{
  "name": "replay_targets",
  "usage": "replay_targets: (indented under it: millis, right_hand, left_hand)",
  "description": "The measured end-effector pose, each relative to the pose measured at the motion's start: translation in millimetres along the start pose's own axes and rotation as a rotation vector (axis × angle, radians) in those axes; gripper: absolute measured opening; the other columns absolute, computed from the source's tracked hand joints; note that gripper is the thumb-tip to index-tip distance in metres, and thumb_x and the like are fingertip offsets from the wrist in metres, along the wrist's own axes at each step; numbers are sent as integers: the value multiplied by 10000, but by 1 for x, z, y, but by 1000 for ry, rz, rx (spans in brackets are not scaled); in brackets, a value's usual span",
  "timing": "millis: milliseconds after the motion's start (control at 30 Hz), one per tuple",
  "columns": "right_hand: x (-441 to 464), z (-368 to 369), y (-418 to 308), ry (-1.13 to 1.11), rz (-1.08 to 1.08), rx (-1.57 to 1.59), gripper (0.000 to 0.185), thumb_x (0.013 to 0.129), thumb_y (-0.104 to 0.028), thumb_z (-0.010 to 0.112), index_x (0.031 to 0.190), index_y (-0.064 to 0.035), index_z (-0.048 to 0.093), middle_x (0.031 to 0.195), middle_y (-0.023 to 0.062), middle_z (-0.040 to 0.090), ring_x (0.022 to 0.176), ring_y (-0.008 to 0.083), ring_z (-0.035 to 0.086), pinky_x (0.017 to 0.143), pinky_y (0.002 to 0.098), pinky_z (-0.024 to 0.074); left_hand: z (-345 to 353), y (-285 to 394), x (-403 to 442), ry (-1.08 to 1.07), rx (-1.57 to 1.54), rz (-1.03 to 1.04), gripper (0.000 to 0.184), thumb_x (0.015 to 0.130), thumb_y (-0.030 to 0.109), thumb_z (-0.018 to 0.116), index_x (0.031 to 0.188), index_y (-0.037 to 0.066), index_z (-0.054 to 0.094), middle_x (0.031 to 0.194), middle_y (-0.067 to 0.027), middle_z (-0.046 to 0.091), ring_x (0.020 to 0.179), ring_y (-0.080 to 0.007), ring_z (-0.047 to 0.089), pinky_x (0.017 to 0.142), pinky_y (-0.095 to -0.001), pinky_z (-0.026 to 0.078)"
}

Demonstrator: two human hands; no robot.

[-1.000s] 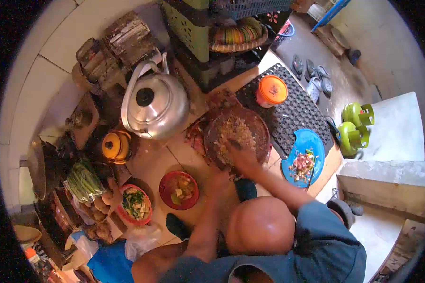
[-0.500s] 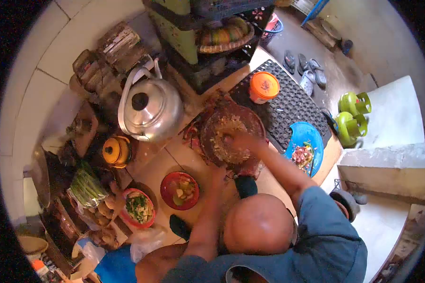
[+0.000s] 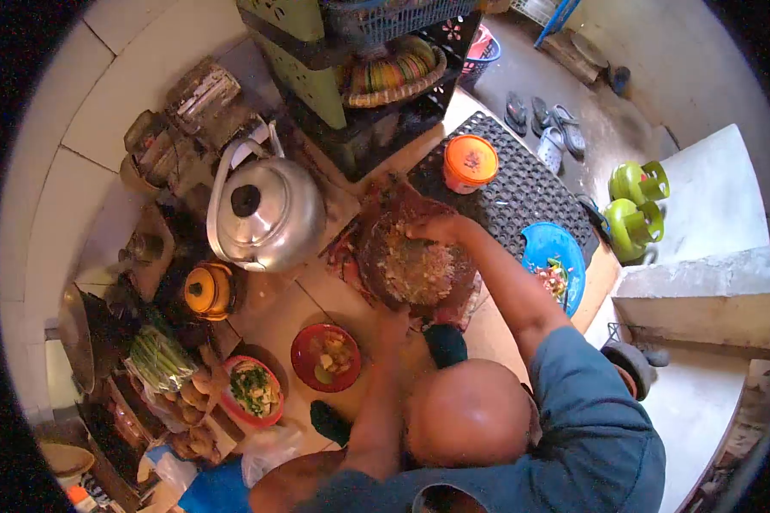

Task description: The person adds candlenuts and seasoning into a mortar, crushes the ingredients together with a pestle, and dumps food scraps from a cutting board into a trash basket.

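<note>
A dark round stone mortar [image 3: 375,275] sits on a reddish cloth or mat and holds a coarse, crumbly mash [image 3: 419,267]. My right hand [image 3: 436,228] is at the mortar's far side with its fingers bent down toward the mash; what it holds, if anything, is hidden. My left hand [image 3: 392,323] is beside the near edge of the mortar, blurred, and its fingers cannot be made out. A red bowl [image 3: 298,357] with pale and green pieces stands left of my left forearm. To the right, a blue plate [image 3: 571,248] carries chopped pink and green pieces.
A large kettle [image 3: 282,214] and a small orange pot [image 3: 210,291] stand left. An orange-lidded tub [image 3: 470,162] rests on a black mat [image 3: 522,201]. A red plate of greens [image 3: 274,410] and bagged green vegetables [image 3: 158,359] are lower left; shelves [image 3: 295,81] stand beyond.
My right hand has moved from the middle of the mortar to its far side, leaving more of the mash in view. The whole view has shifted slightly. My left hand stays by the near rim.
</note>
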State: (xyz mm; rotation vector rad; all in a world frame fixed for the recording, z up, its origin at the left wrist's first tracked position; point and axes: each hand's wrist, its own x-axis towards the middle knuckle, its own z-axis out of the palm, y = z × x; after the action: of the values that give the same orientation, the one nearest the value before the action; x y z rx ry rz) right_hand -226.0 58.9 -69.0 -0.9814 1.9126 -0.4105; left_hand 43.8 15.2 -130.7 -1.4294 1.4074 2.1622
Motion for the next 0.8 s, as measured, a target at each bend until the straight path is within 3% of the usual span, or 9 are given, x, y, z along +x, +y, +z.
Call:
replay_targets:
  millis: [67, 167, 200, 267, 400, 467, 600, 667, 800]
  right_hand:
    - [-19, 8, -28, 343, 90, -79, 483, 909, -323, 500, 1353, -148, 421, 1161, 220, 580, 1005, 381, 592, 839, 448, 491]
    - [-54, 102, -30, 882, -333, -345, 483, 893, -344, 509, 1346, -191, 438, 1080, 245, 607, 952, 377, 612, 826, 477, 486]
    - [-41, 123, -27, 1042, -196, -489, 488, 889, -355, 509, 1347, -202, 438, 1057, 247, 615, 929, 378, 620, 813, 482, 488]
    - [-39, 132, -24, 980, 28, -445, 494, 891, -376, 496, 1353, -212, 432, 1089, 255, 599, 953, 370, 614, 825, 484, 481]
    - [-10, 14, -31, 168, 220, 238, 526, 902, -383, 477, 1385, -202, 379, 1221, 261, 536, 1060, 351, 581, 869, 478, 466]
    - [0, 18, -33, 209, 87, 182, 541, 904, -380, 483, 1392, -183, 362, 1233, 261, 526, 1068, 354, 574, 876, 478, 462]
    - [-50, 131, -70, 795, -161, -628, 546, 917, -410, 478, 1381, -143, 371, 1254, 262, 505, 1092, 374, 549, 927, 471, 430]
    - [-66, 129, -74, 687, -26, -682, 533, 928, -422, 460, 1374, -142, 382, 1276, 259, 488, 1125, 382, 524, 968, 459, 402]
    - [-5, 45, -4, 286, -125, -139, 518, 911, -431, 477, 1355, -172, 411, 1195, 256, 543, 1094, 394, 541, 974, 453, 406]
  left_hand:
    - [1, 7, -14, 25, 10, -55, 495, 866, 323, 567, 1250, 57, 401, 884, -98, 611, 639, -195, 606, 398, -337, 397]
    - [-2, 4, 0, -14, -39, 13, 502, 864, 328, 570, 1245, 52, 395, 834, -94, 616, 617, -191, 604, 378, -321, 384]
    - [-4, 0, 18, -57, -20, 13, 507, 864, 320, 570, 1254, 61, 376, 840, -96, 617, 604, -194, 601, 372, -319, 382]
    - [-13, -23, 29, -141, 39, -21, 522, 863, 303, 571, 1273, 79, 338, 851, -101, 619, 577, -199, 595, 361, -314, 378]
    - [2, 12, -14, -59, -87, 138, 396, 875, 260, 551, 1200, 87, 405, 773, -84, 619, 554, -179, 569, 364, -303, 382]
    - [1, 11, -11, -83, -97, 69, 378, 880, 238, 544, 1199, 87, 407, 808, -91, 620, 582, -182, 581, 368, -299, 386]
    - [-5, 30, -18, -80, -59, 34, 394, 880, 217, 547, 1215, 77, 393, 816, -108, 617, 595, -205, 586, 381, -296, 403]
    - [-6, -18, 25, -117, -119, 268, 425, 869, 230, 565, 1215, 56, 389, 806, -115, 614, 616, -227, 589, 395, -303, 420]
    - [2, 17, -5, 62, -94, 164, 526, 848, 232, 591, 1249, -5, 346, 908, -154, 599, 678, -247, 591, 483, -329, 502]
